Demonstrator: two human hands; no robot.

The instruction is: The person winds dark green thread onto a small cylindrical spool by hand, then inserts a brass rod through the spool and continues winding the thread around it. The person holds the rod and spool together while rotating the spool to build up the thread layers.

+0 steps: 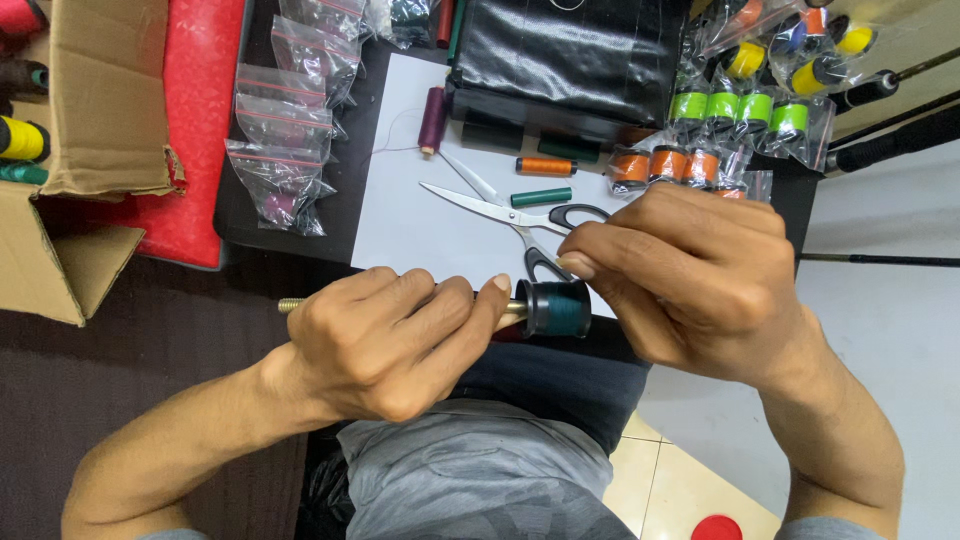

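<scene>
gripping a rod [292, 304] with dark-green spool [556, 307], both hands

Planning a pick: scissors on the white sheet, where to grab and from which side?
Grip the scissors at the closed-in blades' mid-length, from above and the far side. They lie flat, blades bare, while the black loop handles sit tucked under the right hand.

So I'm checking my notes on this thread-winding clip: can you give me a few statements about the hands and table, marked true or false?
1. The left hand grips a rod carrying a dark teal bobbin. True.
2. The scissors lie shut. False: their blades are spread open on the white sheet.
3. The right hand holds the scissors. False: it is at the bobbin.
4. A maroon spool lies on the sheet. True.
</scene>
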